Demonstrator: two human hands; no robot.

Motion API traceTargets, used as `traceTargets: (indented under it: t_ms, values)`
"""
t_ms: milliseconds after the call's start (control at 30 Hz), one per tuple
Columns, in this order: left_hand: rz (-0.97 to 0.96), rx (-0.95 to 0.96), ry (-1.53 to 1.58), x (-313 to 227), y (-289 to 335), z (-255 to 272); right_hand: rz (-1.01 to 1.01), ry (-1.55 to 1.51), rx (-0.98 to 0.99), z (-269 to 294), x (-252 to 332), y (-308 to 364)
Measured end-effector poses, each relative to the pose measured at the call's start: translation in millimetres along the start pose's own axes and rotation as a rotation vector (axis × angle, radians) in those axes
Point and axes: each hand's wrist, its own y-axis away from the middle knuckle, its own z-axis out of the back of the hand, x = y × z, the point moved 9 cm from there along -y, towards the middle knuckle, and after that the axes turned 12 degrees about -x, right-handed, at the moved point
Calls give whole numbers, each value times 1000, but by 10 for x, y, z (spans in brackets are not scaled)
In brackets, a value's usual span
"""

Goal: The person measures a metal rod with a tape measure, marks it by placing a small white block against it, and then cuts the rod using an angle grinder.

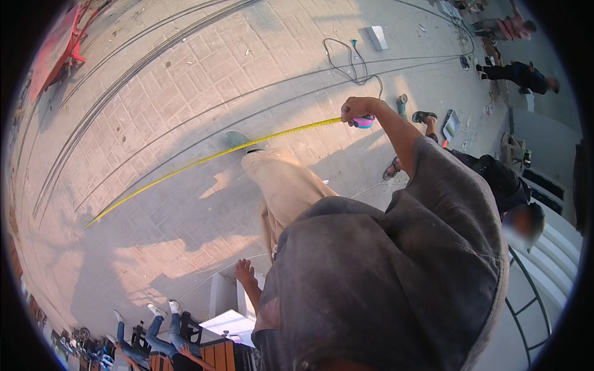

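Note:
My right hand (354, 109) is closed around a pink and purple tape measure (365, 122), held out in front of me. From it a long yellow tape blade (204, 159) stretches far to the left, passing by my shoe (236, 138); its far end lies near the ground at the left. My left hand (245, 269) hangs low at my side with its fingers apart, holding nothing. Beside that hand, in the view, are pale box-like pieces (224, 294).
Long thin dark rods (154, 52) run across the paved ground (291, 55). A cable (337, 65) with a plug lies ahead, near a white block (377, 38). A red wheelbarrow-like object (54, 49) stands far left. A person (501, 179) crouches close on my right; others sit at lower left.

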Motion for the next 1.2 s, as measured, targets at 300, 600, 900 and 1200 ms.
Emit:
traceTargets:
  t_ms: [300,600,900,1200]
  values:
    - [-274,125,-303,-413,922,-1300,34,-27,-113,546,-1520,713]
    - [-545,160,-541,-166,2398,-2797,169,-197,-135,781,-2613,655]
    - [-835,196,-725,482,3464,-3761,247,-240,-86,915,-3393,530]
    - [-714,288,-804,727,3518,-4182,200,-149,-156,1087,-4011,609]
